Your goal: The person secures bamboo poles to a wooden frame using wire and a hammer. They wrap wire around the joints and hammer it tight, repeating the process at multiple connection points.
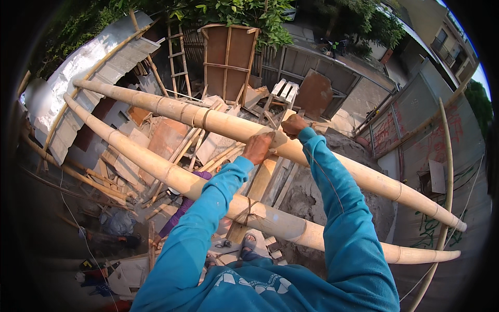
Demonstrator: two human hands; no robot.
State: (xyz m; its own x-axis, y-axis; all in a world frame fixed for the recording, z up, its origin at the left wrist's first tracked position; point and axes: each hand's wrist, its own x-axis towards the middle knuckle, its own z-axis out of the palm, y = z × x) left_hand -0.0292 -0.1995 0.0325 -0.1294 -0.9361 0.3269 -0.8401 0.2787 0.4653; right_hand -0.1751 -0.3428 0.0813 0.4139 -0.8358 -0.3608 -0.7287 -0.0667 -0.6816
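Two long bamboo poles cross in front of me, an upper pole [234,126] and a lower pole [291,227]. A wooden beam [264,179] runs beneath both. My left hand [258,148] is closed against the near side of the upper pole, where it meets the beam. On the pole's far side, my right hand [294,126] is a fist slightly higher. What either hand grips is too small to make out. A dark tie [244,212] wraps the lower pole where it crosses the beam.
Far below lie scattered boards [169,136] and a grey sand heap [343,203]. A co-worker's purple sleeve [179,216] shows under the lower pole. Corrugated roofing [106,54] slopes at left, a wooden ladder [178,60] behind. An upright bamboo pole [448,171] stands at right.
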